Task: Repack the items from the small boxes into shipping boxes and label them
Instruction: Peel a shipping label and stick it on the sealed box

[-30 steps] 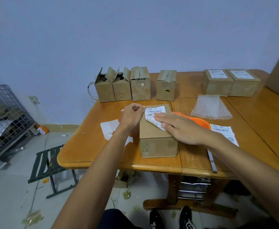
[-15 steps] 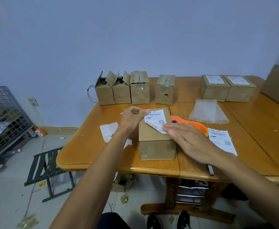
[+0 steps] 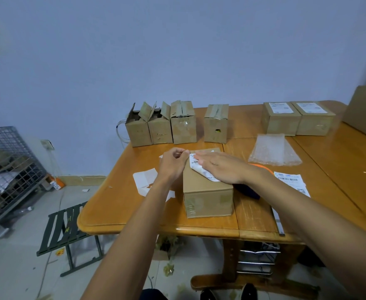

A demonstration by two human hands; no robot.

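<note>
A closed cardboard shipping box [image 3: 208,198] stands on the wooden table [image 3: 121,204] in front of me. A white shipping label [image 3: 201,173] lies partly stuck on its top. My left hand [image 3: 173,164] pinches the label's far left corner with curled fingers. My right hand [image 3: 220,166] lies flat on the label, fingers straight, pressing it to the box. Several small brown boxes [image 3: 183,124] stand in a row at the table's back edge, two with flaps open.
Two labelled boxes [image 3: 296,120] sit at the back right, with a bubble wrap bag [image 3: 274,150] in front of them. Another label sheet [image 3: 291,182] and an orange object [image 3: 262,166] lie to the right. White backing paper [image 3: 144,180] lies left. A folding stool [image 3: 67,230] stands below.
My right hand has slid forward and left across the label, flattening more of it onto the box top. My left hand has kept its pinch at the corner.
</note>
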